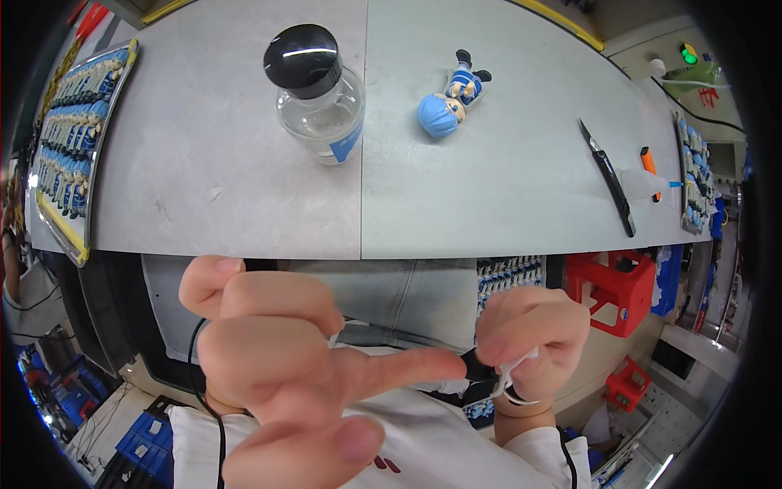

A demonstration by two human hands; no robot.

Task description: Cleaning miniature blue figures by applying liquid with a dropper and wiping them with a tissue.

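Note:
Both hands are held close below the camera, in front of my chest and off the near table edge. My left hand [281, 359] fills the lower left, fingers curled, its index finger stretched right to touch a small black piece [476, 364]. My right hand [533, 338] pinches that black piece together with a thin white strip or tie [511, 376] that loops below its fingers. What the piece is cannot be made out. On the grey table [204, 163] beyond lie a blue-haired toy figure [452, 99] and a clear jar with a black lid [316, 91].
A tray of many small blue figures [69, 138] sits at the table's left edge, another tray [692, 175] at the right. A black knife [609, 175], an orange marker [649, 167] and a small squeeze bottle [643, 186] lie at the right. Red crates [611, 289] stand below.

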